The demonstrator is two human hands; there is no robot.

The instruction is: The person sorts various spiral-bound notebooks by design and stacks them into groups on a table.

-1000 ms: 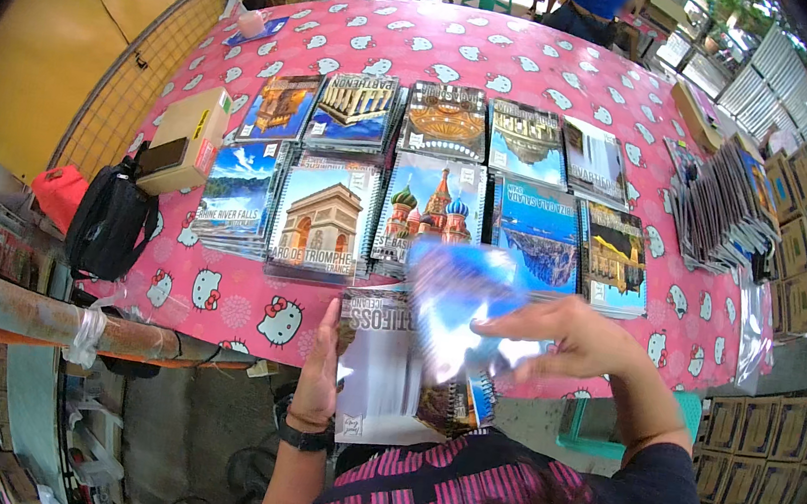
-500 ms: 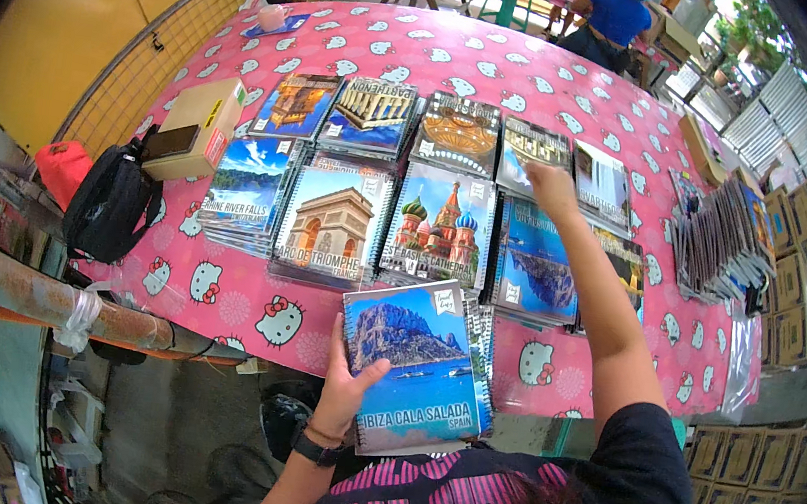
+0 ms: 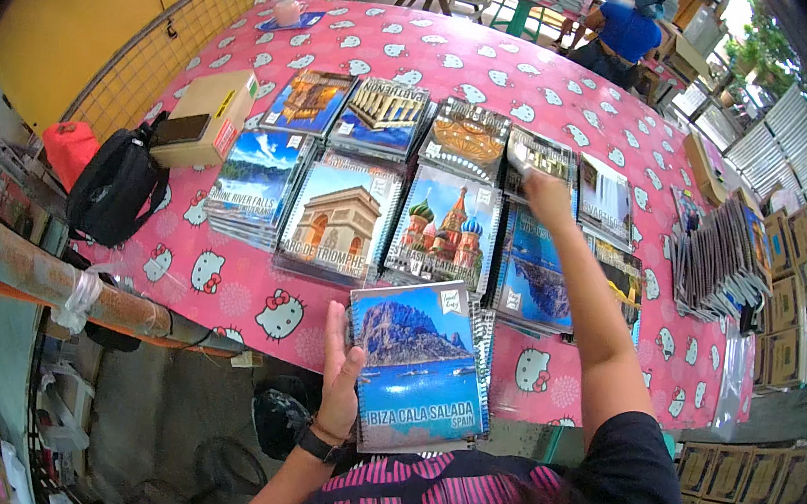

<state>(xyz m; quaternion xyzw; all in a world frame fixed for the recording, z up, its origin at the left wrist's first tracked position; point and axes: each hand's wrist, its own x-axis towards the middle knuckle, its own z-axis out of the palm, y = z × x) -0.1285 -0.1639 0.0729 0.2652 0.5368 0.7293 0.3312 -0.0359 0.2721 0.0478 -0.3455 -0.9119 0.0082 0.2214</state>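
Observation:
Spiral notebooks with glossy photo covers lie in two rows of stacks. At the table's near edge, close to my body, is a small pile topped by a notebook with a blue sea-and-rock cover [image 3: 420, 365]. My left hand [image 3: 341, 375] rests along that pile's left edge, fingers stretched out and thumb raised. My right hand [image 3: 546, 197] reaches to the back row, its fingers closed at the near edge of a spiral notebook [image 3: 544, 155]; the fingertips are partly hidden. Below it lies a notebook with a blue cliff cover [image 3: 534, 268], partly behind my forearm.
The pink cartoon-patterned table [image 3: 237, 297] also bears a cardboard box [image 3: 214, 113] with a phone on top, beside a black bag [image 3: 113, 196]. A leaning row of notebooks [image 3: 720, 256] stands at the right. Cartons [image 3: 749, 471] are stacked beyond. Another person [image 3: 622, 32] sits far back.
My left hand has loosened: its thumb has come off the front cover to the pile's edge. My right hand remains at the same back-row stack. The view has shifted slightly.

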